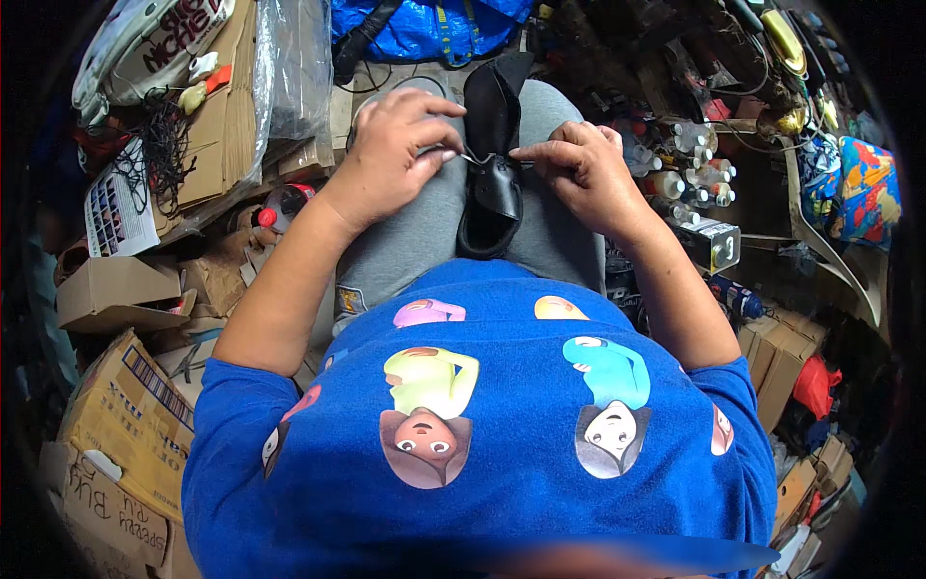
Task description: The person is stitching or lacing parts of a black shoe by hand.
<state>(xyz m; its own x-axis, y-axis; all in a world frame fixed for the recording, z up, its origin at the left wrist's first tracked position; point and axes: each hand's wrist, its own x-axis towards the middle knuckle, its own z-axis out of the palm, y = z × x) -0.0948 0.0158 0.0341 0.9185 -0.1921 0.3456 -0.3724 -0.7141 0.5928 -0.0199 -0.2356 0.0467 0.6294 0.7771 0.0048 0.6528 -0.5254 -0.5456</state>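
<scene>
1. Both hands meet over a black shoe (pixel 496 189) between the thighs: the left hand (pixel 400 150), fingers curled, appears to pinch a thin pale strand (pixel 472 157) at its thumb tip; the right hand (pixel 582 172) extends its index finger to the shoe's edge, other fingers bent, and I cannot tell whether it grips anything.
2. Blue T-shirt (pixel 521 396), printed with upside-down cartoon figures, some cut off by folds; the lower edge is blurred.
3. Grey trousers (pixel 386 253), partly hidden by shirt and forearms, with a small yellow-marked label on the left side.
4. Yellow-brown carton (pixel 135 420) at left, bearing bold print; handwriting in dark marker shows on the cardboard below it.
5. Shoe: its opening faces the wearer; a longer black section reaches away, and the join is hard to make out.
6. Blue bag (pixel 410 34), cut off by the top edge.
7. White bag (pixel 154 48), upper left, with dark red lettering, also cut off.
8. Printed sheet (pixel 121 207), its small pictures too small to tell.
9. Small bottles (pixel 690 137) at right, partly hiding one another, their labels indistinct.
</scene>
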